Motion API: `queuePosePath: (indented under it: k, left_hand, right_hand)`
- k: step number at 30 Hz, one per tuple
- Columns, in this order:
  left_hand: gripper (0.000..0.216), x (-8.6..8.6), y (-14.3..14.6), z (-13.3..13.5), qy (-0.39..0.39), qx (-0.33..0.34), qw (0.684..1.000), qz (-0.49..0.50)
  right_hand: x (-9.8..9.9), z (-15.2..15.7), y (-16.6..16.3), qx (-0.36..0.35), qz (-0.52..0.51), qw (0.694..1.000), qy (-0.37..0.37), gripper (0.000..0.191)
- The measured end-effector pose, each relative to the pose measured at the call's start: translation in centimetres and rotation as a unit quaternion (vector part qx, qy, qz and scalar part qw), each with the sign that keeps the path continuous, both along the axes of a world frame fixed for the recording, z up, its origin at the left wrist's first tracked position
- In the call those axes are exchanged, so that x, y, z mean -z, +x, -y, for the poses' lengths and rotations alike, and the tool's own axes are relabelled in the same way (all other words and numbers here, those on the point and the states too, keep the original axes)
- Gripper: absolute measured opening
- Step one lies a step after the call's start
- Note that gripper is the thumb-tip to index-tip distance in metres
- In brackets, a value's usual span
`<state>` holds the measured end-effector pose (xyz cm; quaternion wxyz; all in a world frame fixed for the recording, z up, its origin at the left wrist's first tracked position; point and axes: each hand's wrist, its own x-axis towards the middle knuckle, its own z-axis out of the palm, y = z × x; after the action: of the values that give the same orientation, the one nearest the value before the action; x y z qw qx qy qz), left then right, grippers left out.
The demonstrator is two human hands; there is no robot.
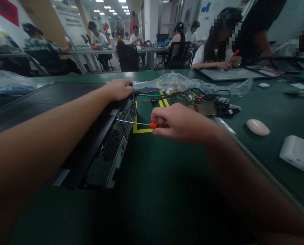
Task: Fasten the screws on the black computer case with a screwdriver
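Observation:
A black computer case (52, 98) lies flat on the table, its rear panel (113, 144) with a honeycomb vent and ports turned to the right. My left hand (120, 89) grips the far top edge of the case beside that panel, fingers bent over the corner. In my right hand (176, 120) is a screwdriver (153, 125) with an orange and dark handle, held between thumb and fingers. Its thin shaft points left, and the tip meets the rear panel near the upper edge. Whether a screw sits under the tip is too small to tell.
Loose cables (187, 95) and a boxy metal part (202, 108) lie beyond my right hand, with clear plastic wrap (172, 80) behind. On the right are a pale rounded object (258, 127) and a white device (299, 153). Across the table a person (218, 51) works on a flat panel.

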<state>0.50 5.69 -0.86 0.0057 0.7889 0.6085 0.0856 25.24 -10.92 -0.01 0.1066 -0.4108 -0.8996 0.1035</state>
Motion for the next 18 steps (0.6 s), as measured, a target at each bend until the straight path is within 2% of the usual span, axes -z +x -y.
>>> queuePosePath:
  k: [18]
  left_hand:
    - [0.071, 0.11, -0.19, -0.11, 0.008, 0.012, 1.000, 0.017]
  right_hand:
    - [-0.31, 0.07, -0.03, -0.004, 0.020, 0.999, -0.028, 0.008]
